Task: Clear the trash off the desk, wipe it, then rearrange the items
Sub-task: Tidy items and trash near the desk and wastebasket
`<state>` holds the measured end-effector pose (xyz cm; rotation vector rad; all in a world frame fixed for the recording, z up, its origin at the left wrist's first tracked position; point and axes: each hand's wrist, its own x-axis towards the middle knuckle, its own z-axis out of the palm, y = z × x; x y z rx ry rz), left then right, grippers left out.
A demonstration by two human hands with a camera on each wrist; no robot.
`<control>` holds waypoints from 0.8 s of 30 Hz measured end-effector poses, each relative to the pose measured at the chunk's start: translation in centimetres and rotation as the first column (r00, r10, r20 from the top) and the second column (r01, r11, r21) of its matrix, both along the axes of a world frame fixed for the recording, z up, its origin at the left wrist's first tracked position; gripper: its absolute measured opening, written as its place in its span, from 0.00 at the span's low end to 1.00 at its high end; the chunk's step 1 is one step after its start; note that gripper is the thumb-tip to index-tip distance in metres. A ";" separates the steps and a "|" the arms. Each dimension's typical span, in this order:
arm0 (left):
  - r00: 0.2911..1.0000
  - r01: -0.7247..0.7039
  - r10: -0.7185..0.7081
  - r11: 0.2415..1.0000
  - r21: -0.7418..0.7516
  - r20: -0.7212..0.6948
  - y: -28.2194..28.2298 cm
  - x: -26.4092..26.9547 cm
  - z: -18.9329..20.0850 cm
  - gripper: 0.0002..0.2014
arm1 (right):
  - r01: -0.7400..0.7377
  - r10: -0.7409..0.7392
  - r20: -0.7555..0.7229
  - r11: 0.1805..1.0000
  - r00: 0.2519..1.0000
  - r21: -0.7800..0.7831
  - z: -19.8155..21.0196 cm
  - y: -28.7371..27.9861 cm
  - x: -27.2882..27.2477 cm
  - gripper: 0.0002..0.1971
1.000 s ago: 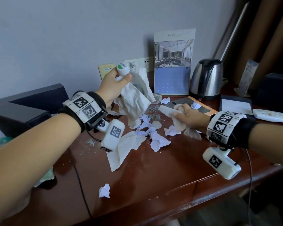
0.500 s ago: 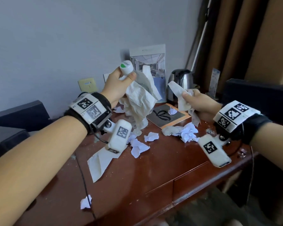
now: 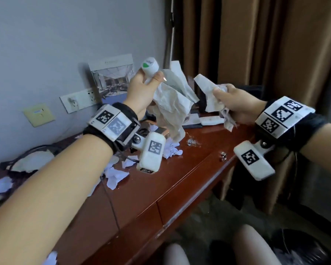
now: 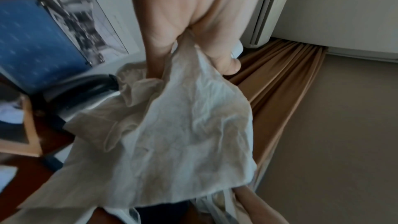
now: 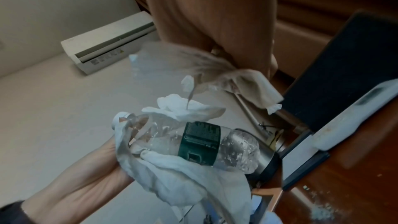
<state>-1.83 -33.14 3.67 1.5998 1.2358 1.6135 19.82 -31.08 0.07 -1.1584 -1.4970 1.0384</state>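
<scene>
Left hand (image 3: 141,90): curled round a capped plastic bottle (image 5: 200,144) and a big crumpled tissue (image 3: 172,108), both lifted above the tabletop (image 3: 172,180), seemingly bundled to go out in one trip
Right hand (image 3: 235,102): pinching a wad of used tissue (image 3: 208,92), raised beside the left
Trash left: torn paper scraps (image 3: 115,175) lie scattered on the wood, with a patch of crumbs (image 3: 193,142) near the front edge
Bin (image 3: 304,247): dark, on the floor low at the right, likely where both handfuls go
Stage: clearing only; wiping and rearranging not yet begun
</scene>
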 end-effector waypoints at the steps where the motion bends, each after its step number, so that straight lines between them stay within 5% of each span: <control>1: 1.000 0.016 -0.016 1.000 0.004 -0.001 0.2 1.2 -0.2 0.06 | 0.021 -0.021 0.000 1.000 1.000 0.016 0.2 -0.6 1.0 0.11; 10: 0.973 0.227 -0.226 0.974 0.016 -0.047 1.6 11.7 -1.3 0.09 | 0.247 -0.249 -0.012 0.966 0.969 -0.069 -1.4 -3.0 11.6 0.20; 24: 0.899 0.434 -0.438 0.897 -0.086 -0.028 2.2 26.3 -6.2 0.12 | 0.408 -0.408 0.023 0.904 0.913 -0.126 -4.0 -8.9 23.2 0.08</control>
